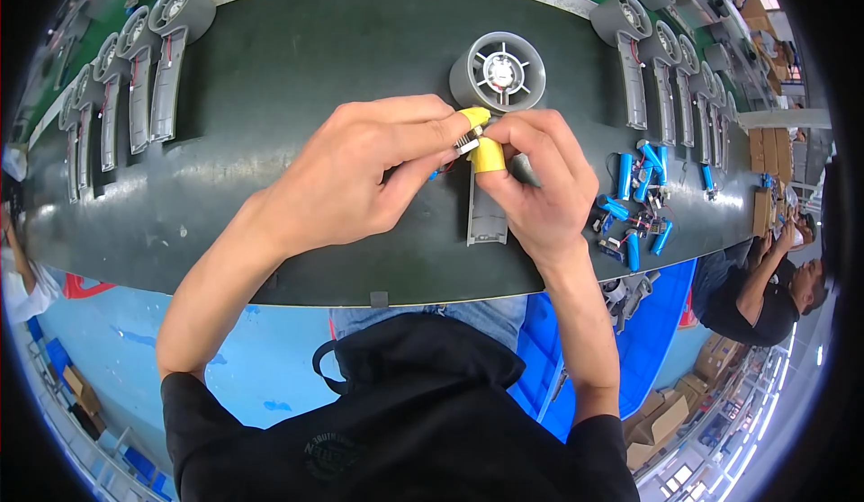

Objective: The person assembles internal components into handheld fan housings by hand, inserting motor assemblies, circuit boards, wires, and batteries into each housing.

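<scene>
Both of my hands meet over a grey fan housing, whose round head shows a spoked wheel. Its open handle half runs toward me, partly hidden under my fingers. My left hand pinches a small circuit board with a pale, ribbed edge, and a bit of blue shows below those fingers. Closed at the fingertips, my right hand grips the other side of the same board. Yellow coverings wrap the left index fingertip and the right thumb. The fingers hide most of the board.
Right of my hand lies a pile of blue battery cells with small boards. Rows of grey fan housings stand at the left and right. A blue bin sits below the table's edge. Another person works at the far right.
</scene>
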Action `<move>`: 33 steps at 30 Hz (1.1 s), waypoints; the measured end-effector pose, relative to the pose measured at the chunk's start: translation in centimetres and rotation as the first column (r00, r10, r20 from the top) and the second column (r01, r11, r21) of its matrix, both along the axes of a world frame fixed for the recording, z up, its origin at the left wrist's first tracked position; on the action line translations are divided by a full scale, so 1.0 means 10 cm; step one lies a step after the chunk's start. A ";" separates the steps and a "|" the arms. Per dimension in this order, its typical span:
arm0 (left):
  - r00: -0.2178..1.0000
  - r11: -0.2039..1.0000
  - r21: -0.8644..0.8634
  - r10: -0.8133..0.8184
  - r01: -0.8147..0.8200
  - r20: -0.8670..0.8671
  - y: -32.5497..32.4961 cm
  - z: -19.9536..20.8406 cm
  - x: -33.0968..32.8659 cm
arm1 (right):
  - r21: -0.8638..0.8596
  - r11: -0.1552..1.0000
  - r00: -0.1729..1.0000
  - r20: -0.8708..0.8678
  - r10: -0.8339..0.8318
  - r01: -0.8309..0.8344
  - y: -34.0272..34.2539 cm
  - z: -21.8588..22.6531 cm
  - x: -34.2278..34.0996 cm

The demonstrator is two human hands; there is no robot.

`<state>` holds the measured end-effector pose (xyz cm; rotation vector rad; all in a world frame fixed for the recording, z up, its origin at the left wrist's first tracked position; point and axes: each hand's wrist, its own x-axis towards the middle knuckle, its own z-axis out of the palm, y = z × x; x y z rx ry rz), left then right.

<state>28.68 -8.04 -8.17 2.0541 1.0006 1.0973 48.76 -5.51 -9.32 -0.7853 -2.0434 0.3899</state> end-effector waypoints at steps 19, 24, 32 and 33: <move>0.993 0.992 -0.074 0.106 -0.101 0.058 -0.04 -0.11 0.10 | -0.561 0.755 0.932 0.090 -0.351 0.339 -0.43 0.16 0.12; 0.992 0.993 -0.035 0.117 -0.115 0.049 0.07 -0.02 0.10 | -0.809 0.570 0.973 0.007 -0.232 0.142 -0.35 0.25 0.17; 0.928 0.915 -0.303 0.329 -0.266 0.178 1.42 0.15 0.07 | -0.462 0.854 0.970 0.139 -0.198 0.241 1.33 0.39 0.02; 0.914 0.907 -0.258 0.377 -0.333 0.147 1.62 0.20 0.05 | -0.416 0.879 0.972 0.124 -0.202 0.235 1.58 0.39 -0.06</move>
